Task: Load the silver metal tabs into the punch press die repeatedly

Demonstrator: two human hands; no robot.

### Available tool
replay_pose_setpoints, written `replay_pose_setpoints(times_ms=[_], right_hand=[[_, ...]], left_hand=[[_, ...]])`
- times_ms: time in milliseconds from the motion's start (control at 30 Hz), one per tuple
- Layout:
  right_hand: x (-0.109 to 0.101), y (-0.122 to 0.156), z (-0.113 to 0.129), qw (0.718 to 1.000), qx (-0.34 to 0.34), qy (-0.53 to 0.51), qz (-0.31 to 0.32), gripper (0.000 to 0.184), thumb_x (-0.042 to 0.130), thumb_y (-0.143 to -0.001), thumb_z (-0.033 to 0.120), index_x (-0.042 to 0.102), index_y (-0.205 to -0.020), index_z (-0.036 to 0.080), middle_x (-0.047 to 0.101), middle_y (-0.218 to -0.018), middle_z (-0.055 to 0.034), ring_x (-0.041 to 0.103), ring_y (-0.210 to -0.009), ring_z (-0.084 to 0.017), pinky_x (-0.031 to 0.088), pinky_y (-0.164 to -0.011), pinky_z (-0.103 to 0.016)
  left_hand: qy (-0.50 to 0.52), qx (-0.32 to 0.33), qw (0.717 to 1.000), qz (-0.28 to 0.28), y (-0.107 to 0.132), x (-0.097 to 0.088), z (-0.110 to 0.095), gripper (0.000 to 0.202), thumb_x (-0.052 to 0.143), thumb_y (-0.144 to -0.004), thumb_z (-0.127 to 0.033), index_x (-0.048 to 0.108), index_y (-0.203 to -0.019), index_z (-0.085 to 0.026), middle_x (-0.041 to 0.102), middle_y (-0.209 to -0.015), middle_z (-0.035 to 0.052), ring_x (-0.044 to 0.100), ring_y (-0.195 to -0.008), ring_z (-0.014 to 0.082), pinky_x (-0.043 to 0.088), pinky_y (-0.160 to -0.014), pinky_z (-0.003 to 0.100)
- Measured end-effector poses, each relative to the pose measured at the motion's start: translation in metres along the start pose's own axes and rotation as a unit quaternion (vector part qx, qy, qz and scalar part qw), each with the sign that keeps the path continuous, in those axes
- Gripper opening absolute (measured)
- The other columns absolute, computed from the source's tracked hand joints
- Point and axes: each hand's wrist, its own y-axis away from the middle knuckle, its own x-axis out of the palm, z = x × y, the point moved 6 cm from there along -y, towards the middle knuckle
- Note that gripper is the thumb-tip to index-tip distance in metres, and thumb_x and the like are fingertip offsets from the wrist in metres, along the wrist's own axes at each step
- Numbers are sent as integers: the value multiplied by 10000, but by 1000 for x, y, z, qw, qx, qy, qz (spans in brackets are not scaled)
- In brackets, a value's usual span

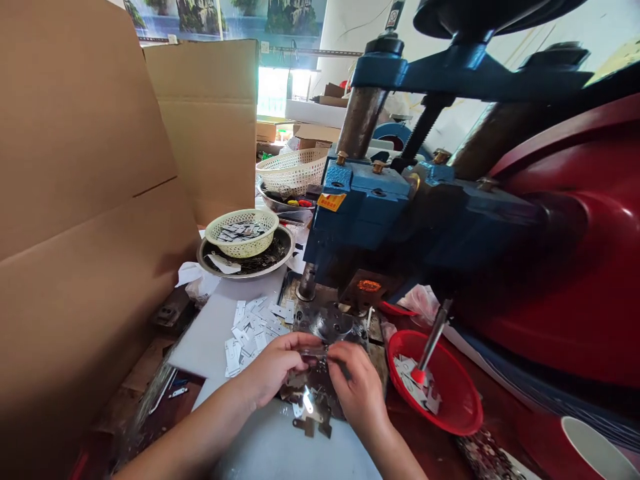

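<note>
My left hand (273,370) and my right hand (356,380) are close together at the front of the press's die base (330,323). Both are closed, with fingers pinching the ends of a thin, shiny flat metal piece (314,352) between them. Its outline is partly hidden by my fingers. Below my hands, several dark cut metal plates (313,423) lie on a white board (280,450). Left of the die, a loose pile of pale metal plates (247,337) spreads over the white surface.
The blue press head (370,207) hangs over the die. A red bowl (467,400) of metal pieces stands at the right, below a metal lever (435,333). At the back left, a cream basket (243,250) sits in a metal basin (287,257). Cardboard (90,200) walls the left side.
</note>
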Motion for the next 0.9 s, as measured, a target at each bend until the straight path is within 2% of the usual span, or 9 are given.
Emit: replay_pose_setpoints(times_ms=[67, 167, 300, 367, 467, 533, 633, 733, 900], right_hand=[[-4, 4, 7, 998, -41, 29, -24, 157, 494, -845, 196, 641, -846, 251, 663, -902, -51, 621, -841, -184, 517, -733, -346], [-10, 10, 13, 993, -87, 59, -49, 158, 537, -819, 157, 638, -879, 263, 662, -944, -44, 612, -876, -188, 505, -759, -361], [-11, 12, 6, 994, -73, 60, -51, 134, 548, -831, 167, 621, -903, 252, 670, -901, -35, 609, -843, -183, 483, -781, -366], [-9, 9, -6, 997, -12, 57, -42, 96, 526, -860, 224, 616, -887, 242, 667, -840, -33, 605, -797, -185, 477, -754, -360], [-6, -1, -30, 993, 94, 56, -48, 172, 481, -888, 326, 621, -887, 228, 661, -846, -50, 593, -823, -207, 464, -758, -370], [-5, -11, -45, 989, 129, 47, -59, 218, 461, -889, 364, 626, -892, 221, 657, -874, -57, 582, -857, -216, 453, -780, -378], [-1, -27, -65, 987, 143, 33, -70, 245, 456, -873, 385, 624, -859, 207, 639, -868, -68, 568, -851, -222, 450, -771, -376], [2, -38, -81, 984, 155, 46, -78, 228, 473, -843, 379, 607, -802, 199, 614, -868, -82, 557, -834, -229, 451, -746, -374], [7, -42, -90, 982, 172, 37, -74, 166, 477, -805, 325, 576, -763, 199, 592, -853, -76, 560, -810, -222, 461, -714, -356]], left_hand=[[27, 23, 999, -4, 4, 2, -6, 503, 514, -495, -20, 659, -955, -164, 668, -1011, 60, 593, -915, 176, 421, -775, 259], [25, 55, 998, -10, 6, 1, -10, 524, 518, -508, -21, 647, -990, -180, 648, -1065, 55, 586, -929, 177, 429, -783, 263], [-109, 97, 989, -21, 1, 0, -7, 379, 596, -635, -100, 642, -1000, -193, 657, -1002, 44, 596, -884, 182, 436, -783, 283], [-248, 146, 956, -50, -6, 2, -12, 242, 623, -699, -180, 663, -937, -199, 664, -899, 37, 593, -828, 189, 434, -765, 299], [-410, 234, 878, -82, -23, 12, -26, 122, 617, -757, -265, 683, -846, -216, 649, -819, 27, 570, -773, 191, 421, -729, 304], [-456, 273, 843, -88, -38, 21, -35, 108, 615, -769, -282, 685, -823, -219, 636, -822, 29, 561, -797, 197, 418, -745, 311], [-478, 304, 816, -115, -63, 27, -45, 94, 637, -745, -242, 688, -815, -204, 617, -921, 48, 548, -911, 218, 403, -857, 348], [-477, 300, 816, -134, -82, 27, -46, 182, 624, -723, -170, 683, -892, -198, 609, -1031, 67, 525, -1024, 235, 360, -959, 377], [-473, 263, 836, -95, -101, 22, -36, 305, 558, -746, -157, 654, -1035, -180, 633, -1078, 80, 546, -1052, 232, 380, -972, 359]])
